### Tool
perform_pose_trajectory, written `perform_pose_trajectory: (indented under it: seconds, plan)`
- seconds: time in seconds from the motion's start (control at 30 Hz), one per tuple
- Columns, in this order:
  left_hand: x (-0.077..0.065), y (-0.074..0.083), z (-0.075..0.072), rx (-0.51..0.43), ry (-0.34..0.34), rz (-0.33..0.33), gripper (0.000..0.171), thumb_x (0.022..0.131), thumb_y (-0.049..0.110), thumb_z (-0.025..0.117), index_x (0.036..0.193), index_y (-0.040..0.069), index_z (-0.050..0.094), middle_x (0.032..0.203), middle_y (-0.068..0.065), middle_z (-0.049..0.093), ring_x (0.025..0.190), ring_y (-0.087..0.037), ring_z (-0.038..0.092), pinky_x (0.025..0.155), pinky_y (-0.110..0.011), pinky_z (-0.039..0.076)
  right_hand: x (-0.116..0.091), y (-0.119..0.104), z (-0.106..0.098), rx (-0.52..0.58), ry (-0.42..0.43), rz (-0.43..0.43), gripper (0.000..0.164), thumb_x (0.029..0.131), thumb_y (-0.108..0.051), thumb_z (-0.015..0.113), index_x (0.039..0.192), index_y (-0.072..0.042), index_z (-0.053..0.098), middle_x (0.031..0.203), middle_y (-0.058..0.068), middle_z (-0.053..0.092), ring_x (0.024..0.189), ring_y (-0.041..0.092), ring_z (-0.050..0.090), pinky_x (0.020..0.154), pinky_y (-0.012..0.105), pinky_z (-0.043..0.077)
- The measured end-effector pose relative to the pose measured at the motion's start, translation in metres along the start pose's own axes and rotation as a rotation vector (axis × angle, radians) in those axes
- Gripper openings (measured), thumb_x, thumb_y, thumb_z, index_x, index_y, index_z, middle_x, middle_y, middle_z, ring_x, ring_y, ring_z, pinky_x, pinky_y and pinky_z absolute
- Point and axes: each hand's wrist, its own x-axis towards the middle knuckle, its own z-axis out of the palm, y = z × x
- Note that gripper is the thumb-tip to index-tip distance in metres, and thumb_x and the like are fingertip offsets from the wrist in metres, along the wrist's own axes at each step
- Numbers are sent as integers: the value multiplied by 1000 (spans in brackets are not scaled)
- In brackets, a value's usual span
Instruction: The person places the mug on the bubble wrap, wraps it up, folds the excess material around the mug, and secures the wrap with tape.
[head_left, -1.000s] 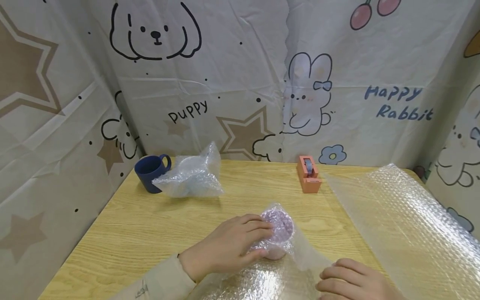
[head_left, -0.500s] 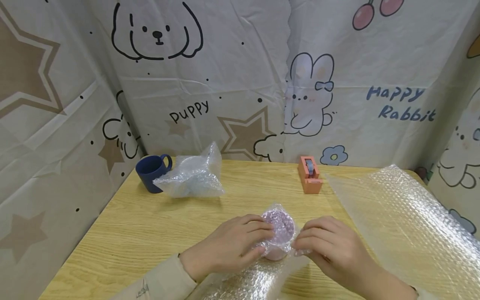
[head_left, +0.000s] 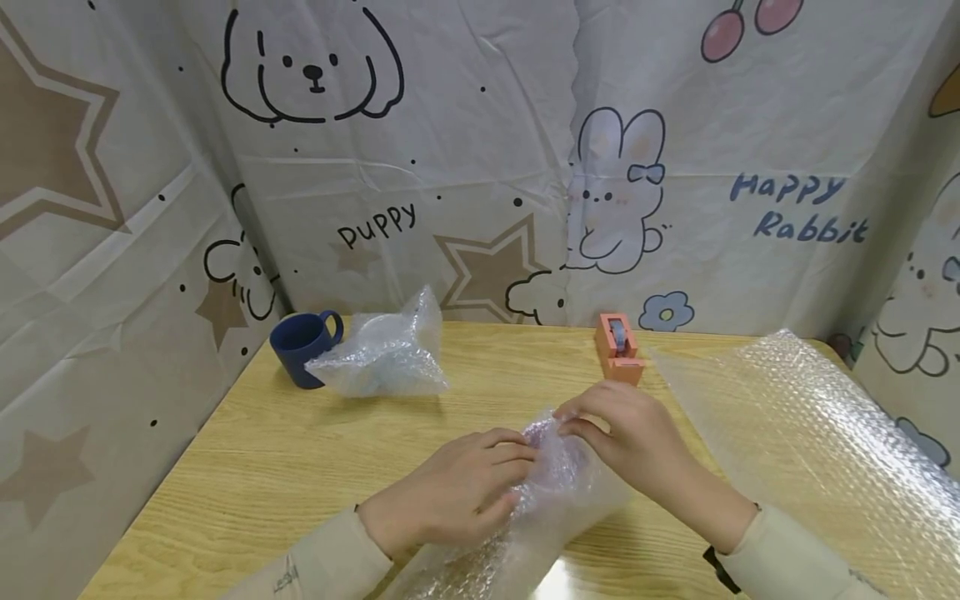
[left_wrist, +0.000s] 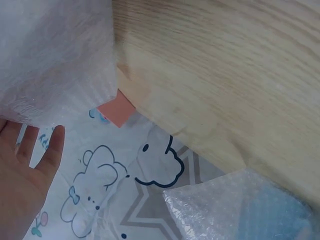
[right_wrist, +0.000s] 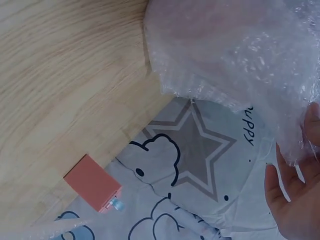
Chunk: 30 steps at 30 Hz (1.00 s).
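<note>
A round, pink-purple cup (head_left: 536,432) stands on the table, partly covered by a sheet of bubble wrap (head_left: 517,533). My left hand (head_left: 453,487) holds the cup's left side through the wrap, fingers at the top and thumb lower. On the far right of the cup, my right hand (head_left: 637,433) pinches a part of the wrap between thumb and fingers, pulled up over the cup's mouth. In the right wrist view the wrap (right_wrist: 215,55) hides most of the cup. The left wrist view shows left-hand fingers (left_wrist: 52,150) against the wrap's edge.
At the back left stand a dark blue mug (head_left: 296,346) and a bubble-wrapped bundle (head_left: 386,354). An orange tape dispenser (head_left: 618,346) sits behind my right hand. Another bubble wrap sheet (head_left: 810,433) covers the table's right side. A printed cloth (head_left: 450,167) hangs behind the table.
My right hand has come from the lower right up to the cup's far side, drawing the wrap over its top. My left hand has stayed nearly still.
</note>
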Motion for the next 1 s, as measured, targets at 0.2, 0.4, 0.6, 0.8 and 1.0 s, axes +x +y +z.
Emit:
perform_pose_trajectory:
  seconds: [0.2,0.4,0.6,0.8,1.0]
  plan:
    - [-3,-3,3,-8,6,7,39,98,23,44,130,11,63,138,-3,57,137,-18,41,115,-32,32,3,9,11,-19,-89,158,21,71,-10,87,86,-17,74,87,-8,73,80,9,67,71,28,57]
    - [-3,-4,7,27,30,41,39,100,20,43,132,8,61,138,-4,58,137,-21,42,116,-34,30,2,9,21,-16,-201,320,16,74,-13,85,85,-17,74,89,-7,73,85,12,67,75,31,57]
    - [-4,-4,9,25,35,37,40,101,20,42,135,8,59,140,-3,56,138,-20,40,116,-33,30,-1,8,29,-55,-183,271,19,70,-16,87,83,-16,73,85,-8,70,81,9,63,72,27,56]
    - [-5,-3,8,39,4,18,41,103,24,41,139,11,56,145,-3,52,141,-19,37,117,-33,28,-7,9,33,-87,-116,169,26,68,-11,90,87,-13,72,89,-5,69,84,12,65,73,27,57]
    - [-11,-5,8,-7,45,22,43,105,31,42,143,14,53,149,-1,48,141,-18,37,117,-35,29,-11,10,34,-135,-62,76,48,64,-9,93,104,-7,66,104,3,66,95,21,65,81,36,57]
